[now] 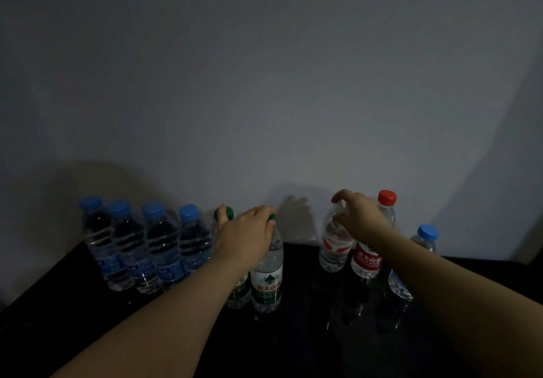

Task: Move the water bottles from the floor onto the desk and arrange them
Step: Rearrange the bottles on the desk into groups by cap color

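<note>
In the head view, a dark counter [88, 319] is seen set against a pale wall [264, 84]. Along its back edge, toward the left corner, a row of four blue-capped bottles [147, 248] is stood upright and packed close. Just beside the row stand two green-capped bottles. The nearer green-capped bottle [266, 283] is gripped at the cap by the left hand [246, 230], whose fingers [261, 211] are curled down round the neck. The farther green-capped bottle [224, 213] is partly hidden behind that hand. Toward the right, a clear bottle [335, 245] is held at the top by the right hand [361, 216]; its fingers [340, 195] are curled over the cap, which is hidden. A red-capped bottle [367, 257] stands just beside it. A lone blue-capped bottle [426, 235] stands nearer the right edge and is partly covered by the right forearm.

Both held bottles are taken high, at the cap. If either is slid and not lifted, its base could catch and the bottle could be tipped. The gripped green bottle stands so close to its neighbour that a sideways push could be passed along the packed row and several bottles felled. The lone blue-capped bottle could be swept toward the right edge by the forearm. In the dim light, bases are hard to judge on the glossy top. The floor is not in view, so what remains there cannot be told.
</note>
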A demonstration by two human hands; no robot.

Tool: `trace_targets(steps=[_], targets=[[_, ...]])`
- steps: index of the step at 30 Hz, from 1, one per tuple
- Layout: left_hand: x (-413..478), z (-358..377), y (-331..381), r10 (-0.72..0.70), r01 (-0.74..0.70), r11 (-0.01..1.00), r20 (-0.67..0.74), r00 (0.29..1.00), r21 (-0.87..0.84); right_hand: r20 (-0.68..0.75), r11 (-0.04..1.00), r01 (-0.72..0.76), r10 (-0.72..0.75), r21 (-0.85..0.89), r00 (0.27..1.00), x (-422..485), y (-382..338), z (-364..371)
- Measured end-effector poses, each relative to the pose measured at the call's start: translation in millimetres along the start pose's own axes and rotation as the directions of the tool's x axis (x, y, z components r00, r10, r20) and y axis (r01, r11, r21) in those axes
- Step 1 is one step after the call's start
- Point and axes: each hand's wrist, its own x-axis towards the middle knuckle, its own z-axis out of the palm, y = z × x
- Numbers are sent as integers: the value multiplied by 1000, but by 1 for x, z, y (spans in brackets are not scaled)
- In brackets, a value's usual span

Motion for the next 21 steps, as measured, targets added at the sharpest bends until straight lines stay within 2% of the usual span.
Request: trace_targets(steps=[7,11,21], targets=[[-1,-3,-2,30,-30,1000,38,999,-8,105,985,140,-129,-105,986,-21,-17,9],[-2,-3,-2,50,-50,999,45,998,-11,90,978,165,-154,-127,984,-28,-24,12],[-3,-1,-6,62,-62,998,17,998,-2,10,990,125,-124,-66,992,-36,-33,13]])
